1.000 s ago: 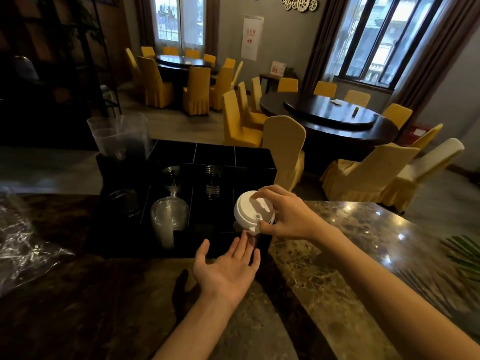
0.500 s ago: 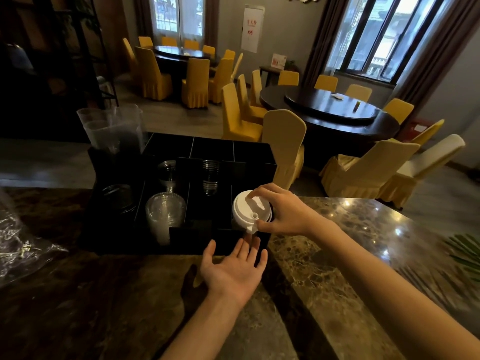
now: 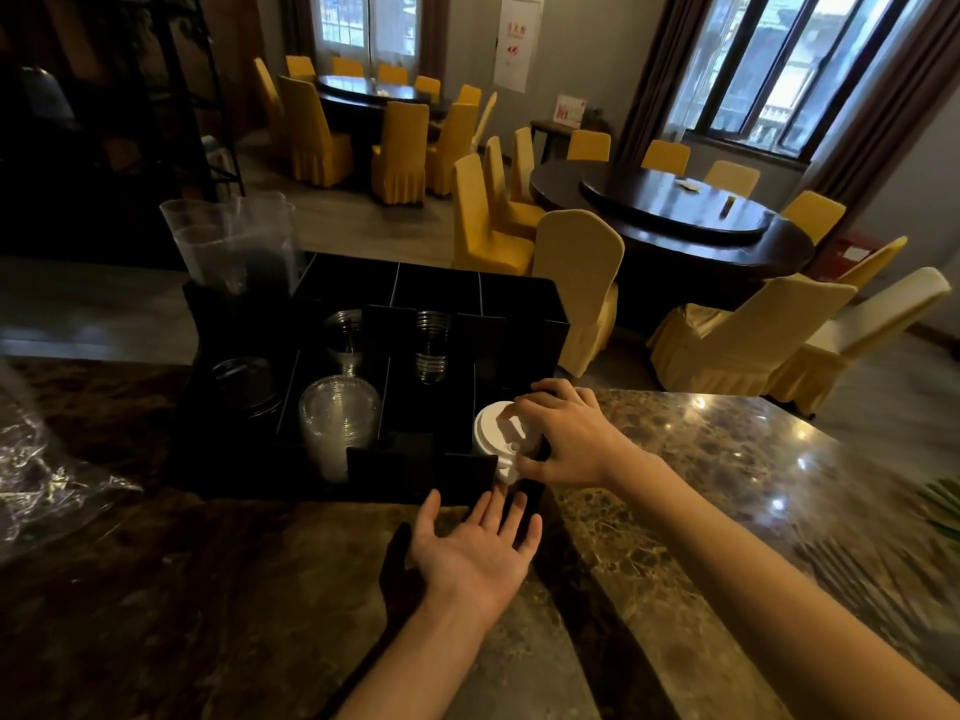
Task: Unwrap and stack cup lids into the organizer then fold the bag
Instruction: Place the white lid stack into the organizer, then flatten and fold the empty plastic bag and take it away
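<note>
stack of white plastic cup lids [image 3: 494, 433] sits at the front right compartment of the black multi-slot organizer [image 3: 519, 298], lying on its side so the lid faces look toward the left and the stack's long axis runs left-right across the slot. how many lids are in the stack cannot be told.

right hand [image 3: 563, 441] grips the stack from its right side, fingers curled over the top rim and thumb under the lower edge; the lids lie directly left of the palm. it is plainly the nearer hand.

left hand [image 3: 478, 550] lies palm up, fingers straight and slightly spread, just beneath and in front of the stack, fingertips at the organizer's front wall. it holds nothing. whether a fingertip touches the lowest lid cannot be told.

judgement: the stack is partly seated; the move left is a short push down and back into the slot. the front wall and the divider on the left bound it closely; open room is only upward and to the right.

neighbouring slot to the left holds clear domed plastic lids [image 3: 340, 423]. the crumpled clear plastic bag [image 3: 41, 485] lies well apart at the far left of the brown marble counter [image 3: 727, 485], not yet folded.
</note>
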The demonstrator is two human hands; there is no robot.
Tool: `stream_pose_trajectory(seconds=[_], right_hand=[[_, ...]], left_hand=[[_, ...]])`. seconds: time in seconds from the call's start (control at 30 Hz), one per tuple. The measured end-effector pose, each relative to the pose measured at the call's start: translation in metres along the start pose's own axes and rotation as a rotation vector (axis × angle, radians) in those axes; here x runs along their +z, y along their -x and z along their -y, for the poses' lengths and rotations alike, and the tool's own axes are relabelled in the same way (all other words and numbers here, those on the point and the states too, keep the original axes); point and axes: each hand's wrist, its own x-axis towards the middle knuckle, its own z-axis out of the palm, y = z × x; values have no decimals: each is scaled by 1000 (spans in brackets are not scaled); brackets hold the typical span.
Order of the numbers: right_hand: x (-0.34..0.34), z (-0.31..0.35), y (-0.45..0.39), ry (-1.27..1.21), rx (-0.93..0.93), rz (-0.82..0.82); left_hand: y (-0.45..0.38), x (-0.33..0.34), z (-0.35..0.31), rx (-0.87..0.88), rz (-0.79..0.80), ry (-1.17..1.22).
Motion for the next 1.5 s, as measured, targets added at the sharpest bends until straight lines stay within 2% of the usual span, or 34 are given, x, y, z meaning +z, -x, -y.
stream_pose_trajectory(seconds=[0.2,0.37,0.5,0.6,0.77,0.87,1.03,1.27,1.5], right_hand=[[12,8,6,3,28,0],[14,14,17,7,30,-34],[8,24,33,-46,34,-138],[3,36,48,-107,48,-257],[-3,68,70,-183,65,-372],[-5,91,76,-218,57,-403],[-5,137,72,-305,29,-467],[3,214,38,-452,-59,-438],[9,300,-15,-483,-137,-435]], left_hand=[[1,-8,-8,39,-2,-177],[6,-13,-15,164,-46,-645],[19,-14,-23,336,-11,-1114],[29,-16,-30,465,73,-1441],[54,-23,-58,882,245,-2094],[77,-21,-79,1074,209,-2323],[121,-21,-119,1320,54,-2504],[187,-38,-190,1394,-214,-2578],[252,-43,-269,1496,-448,-2548]])
